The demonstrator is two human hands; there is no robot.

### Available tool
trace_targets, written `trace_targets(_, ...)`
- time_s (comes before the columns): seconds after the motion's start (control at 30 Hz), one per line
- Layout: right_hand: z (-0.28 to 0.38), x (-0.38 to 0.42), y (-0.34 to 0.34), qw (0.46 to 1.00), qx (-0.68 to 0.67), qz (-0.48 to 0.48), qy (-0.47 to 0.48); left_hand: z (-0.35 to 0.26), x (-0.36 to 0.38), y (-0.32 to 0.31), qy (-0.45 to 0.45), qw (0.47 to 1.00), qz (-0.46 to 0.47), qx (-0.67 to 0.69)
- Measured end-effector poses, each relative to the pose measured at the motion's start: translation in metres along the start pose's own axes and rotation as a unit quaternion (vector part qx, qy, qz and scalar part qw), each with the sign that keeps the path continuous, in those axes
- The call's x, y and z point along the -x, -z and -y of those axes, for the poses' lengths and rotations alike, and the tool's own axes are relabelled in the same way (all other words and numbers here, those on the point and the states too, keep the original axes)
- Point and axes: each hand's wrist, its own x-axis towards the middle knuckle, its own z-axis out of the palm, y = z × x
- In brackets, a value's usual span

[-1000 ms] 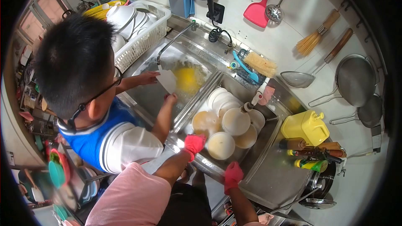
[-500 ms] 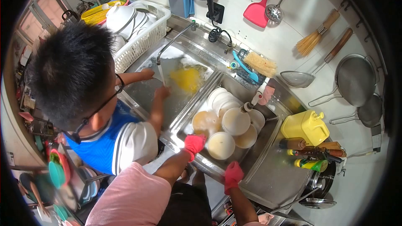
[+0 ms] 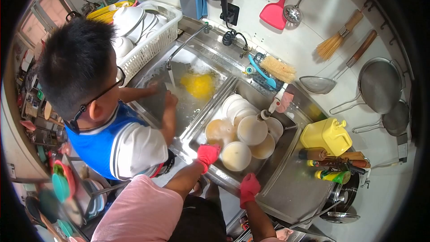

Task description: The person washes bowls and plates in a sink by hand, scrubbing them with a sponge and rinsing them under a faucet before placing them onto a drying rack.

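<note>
My left hand (image 3: 208,155), in a pinkish-red glove, is closed over the front rim of the sink (image 3: 219,173), close to a white bowl of cloudy liquid (image 3: 236,156). My right hand (image 3: 249,187), gloved alike, curls over the same rim farther right. Both hands are apart from the dishes. Inside the basin sit several white bowls, one upper bowl (image 3: 252,130) resting on others, and a stack of plates (image 3: 237,106) leans behind. Foamy liquid fills a bowl (image 3: 219,131) at the left. A white faucet (image 3: 278,100) hangs over the bowls.
Another person (image 3: 80,76) stands at my left, hands in the soapy left basin (image 3: 154,116) under a running metal tap (image 3: 188,44). A white basket (image 3: 150,49) of dishes stands behind. To the right are a yellow jug (image 3: 326,135) and bottles; strainers (image 3: 380,85) hang on the wall.
The other person's head and body have shifted slightly, and their hands have moved in the left basin. My gloved hands and the bowls have stayed where they were.
</note>
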Motion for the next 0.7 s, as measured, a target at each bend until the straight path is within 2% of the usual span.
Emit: trace_targets(0.7,-0.0015,-0.0004,-0.0015,1.000,0.003,-0.009,-0.003,-0.0036,0.0000,0.0080,0.007,1.000,0.019,0.004)
